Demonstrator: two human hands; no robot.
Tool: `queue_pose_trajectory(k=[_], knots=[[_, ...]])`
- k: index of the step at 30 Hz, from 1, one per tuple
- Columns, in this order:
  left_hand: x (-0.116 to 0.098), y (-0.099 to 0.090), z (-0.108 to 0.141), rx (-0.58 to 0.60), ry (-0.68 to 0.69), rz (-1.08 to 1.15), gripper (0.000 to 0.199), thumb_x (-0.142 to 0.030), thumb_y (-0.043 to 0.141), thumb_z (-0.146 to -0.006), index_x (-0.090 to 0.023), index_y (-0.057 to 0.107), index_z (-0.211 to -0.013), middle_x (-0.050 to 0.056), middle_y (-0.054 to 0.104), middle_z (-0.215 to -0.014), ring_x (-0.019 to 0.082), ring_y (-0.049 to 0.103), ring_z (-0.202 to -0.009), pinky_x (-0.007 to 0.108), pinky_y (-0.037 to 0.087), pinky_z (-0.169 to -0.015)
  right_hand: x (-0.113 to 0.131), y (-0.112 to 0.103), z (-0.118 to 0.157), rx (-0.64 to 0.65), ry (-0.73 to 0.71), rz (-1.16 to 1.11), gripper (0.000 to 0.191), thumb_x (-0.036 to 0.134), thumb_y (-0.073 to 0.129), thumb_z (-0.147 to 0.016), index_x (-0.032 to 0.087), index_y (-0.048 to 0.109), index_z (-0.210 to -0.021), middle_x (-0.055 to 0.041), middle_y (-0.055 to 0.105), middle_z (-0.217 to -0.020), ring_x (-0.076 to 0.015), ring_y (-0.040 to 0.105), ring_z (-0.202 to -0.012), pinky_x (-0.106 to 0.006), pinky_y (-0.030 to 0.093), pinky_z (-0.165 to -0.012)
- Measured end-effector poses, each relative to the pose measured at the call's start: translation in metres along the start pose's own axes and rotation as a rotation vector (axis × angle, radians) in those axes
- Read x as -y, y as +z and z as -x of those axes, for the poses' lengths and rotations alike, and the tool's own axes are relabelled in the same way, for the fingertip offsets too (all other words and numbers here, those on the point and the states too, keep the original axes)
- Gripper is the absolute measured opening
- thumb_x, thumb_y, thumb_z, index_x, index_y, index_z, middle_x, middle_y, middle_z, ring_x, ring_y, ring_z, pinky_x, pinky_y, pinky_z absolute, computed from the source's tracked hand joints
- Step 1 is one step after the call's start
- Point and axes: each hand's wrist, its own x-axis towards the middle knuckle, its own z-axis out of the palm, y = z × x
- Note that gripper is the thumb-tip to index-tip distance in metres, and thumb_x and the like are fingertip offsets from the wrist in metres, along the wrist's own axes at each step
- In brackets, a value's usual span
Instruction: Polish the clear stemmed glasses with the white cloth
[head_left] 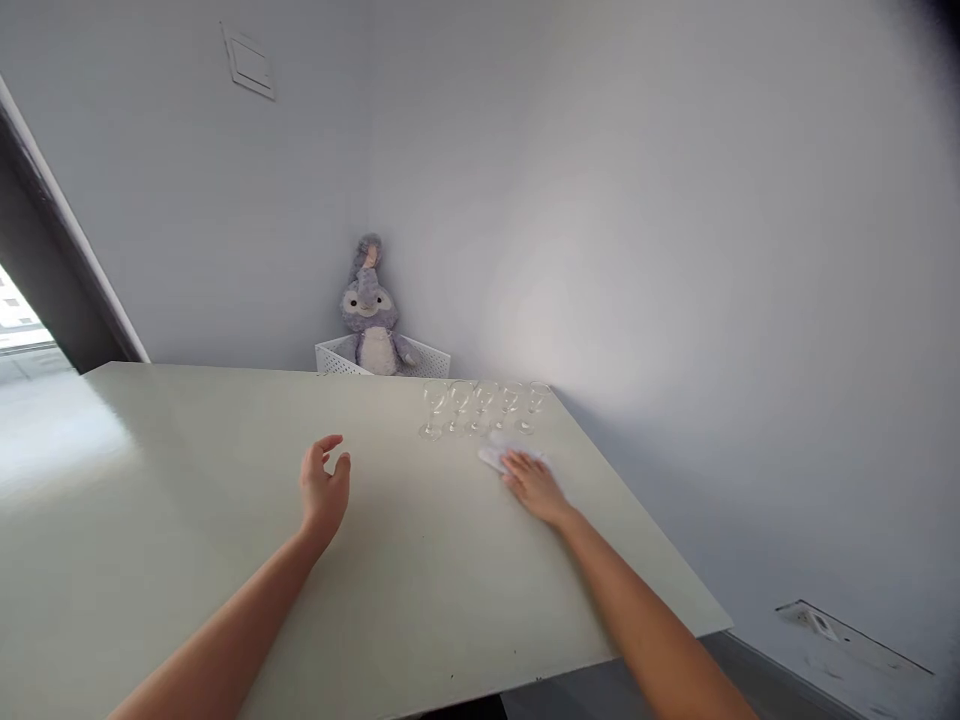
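Pressed down on the tabletop point(420, 580), my right hand point(534, 484) holds a thin white cloth point(491, 458) under its fingers. The cloth and fingertips are slightly blurred, and part of the cloth is hidden by the hand. Just beyond it, several clear stemmed glasses point(480, 405) stand upright in a row near the table's far right corner. My left hand point(325, 488) is over the middle of the table, left of the glasses. Its fingers curve loosely, with thumb and index finger apart and nothing between them.
Behind the far edge, a purple plush rabbit point(375, 345) sits in a white perforated basket point(435, 362). The wall point(675, 300) runs along the right side. A socket point(821, 625) sits low on it, and a light switch point(250, 64) is at upper left.
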Motion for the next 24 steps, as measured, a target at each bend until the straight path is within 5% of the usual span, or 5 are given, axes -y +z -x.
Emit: queue_pose_trajectory(k=[5, 9, 15, 19, 24], knots=[[0.0, 0.003, 0.001, -0.001, 0.008, -0.007, 0.026, -0.032, 0.045, -0.076, -0.025, 0.049, -0.1, 0.004, 0.053, -0.113, 0.025, 0.049, -0.103, 0.034, 0.042, -0.071, -0.094, -0.009, 0.043, -0.053, 0.43, 0.108, 0.054, 0.046, 0.016, -0.089, 0.023, 0.028, -0.136, -0.0013, 0.023, -0.143, -0.0208, 0.018, -0.132, -0.04, 0.018, -0.104], [0.0, 0.003, 0.0, -0.007, 0.015, 0.012, 0.027, -0.032, 0.045, -0.075, -0.024, 0.05, -0.101, 0.004, 0.053, -0.113, 0.025, 0.048, -0.104, 0.034, 0.041, -0.071, -0.107, -0.004, 0.074, -0.078, 0.599, 0.095, 0.057, 0.048, 0.016, -0.087, 0.02, 0.031, -0.135, -0.0065, 0.024, -0.143, -0.0245, 0.02, -0.131, -0.044, 0.021, -0.103], [-0.028, 0.007, 0.015, 0.03, 0.016, 0.126, 0.025, -0.031, 0.046, -0.073, -0.023, 0.051, -0.096, 0.004, 0.055, -0.107, 0.021, 0.052, -0.096, 0.033, 0.042, -0.076, -0.009, 0.022, 0.088, -0.084, 0.365, -0.117, 0.057, 0.049, 0.023, -0.086, 0.019, 0.037, -0.132, -0.0089, 0.03, -0.14, -0.0246, 0.02, -0.131, -0.041, 0.019, -0.105], [-0.055, 0.015, 0.054, 0.281, -0.104, 0.207, 0.025, -0.027, 0.045, -0.073, -0.022, 0.049, -0.097, 0.004, 0.056, -0.094, 0.017, 0.055, -0.081, 0.03, 0.046, -0.068, 0.085, 0.039, 0.07, -0.026, 0.067, -0.377, 0.056, 0.05, 0.031, -0.084, 0.023, 0.035, -0.133, -0.0035, 0.026, -0.142, -0.0234, 0.014, -0.133, -0.043, 0.013, -0.107], [-0.039, 0.025, 0.091, 0.401, -0.173, 0.093, 0.03, -0.029, 0.037, -0.081, -0.023, 0.04, -0.111, 0.01, 0.053, -0.108, 0.019, 0.055, -0.094, 0.032, 0.048, -0.07, 0.173, 0.035, 0.019, 0.049, -0.053, -0.797, 0.052, 0.035, 0.043, -0.08, 0.019, 0.04, -0.129, -0.0072, 0.031, -0.14, -0.0243, 0.018, -0.132, -0.044, 0.021, -0.104]])
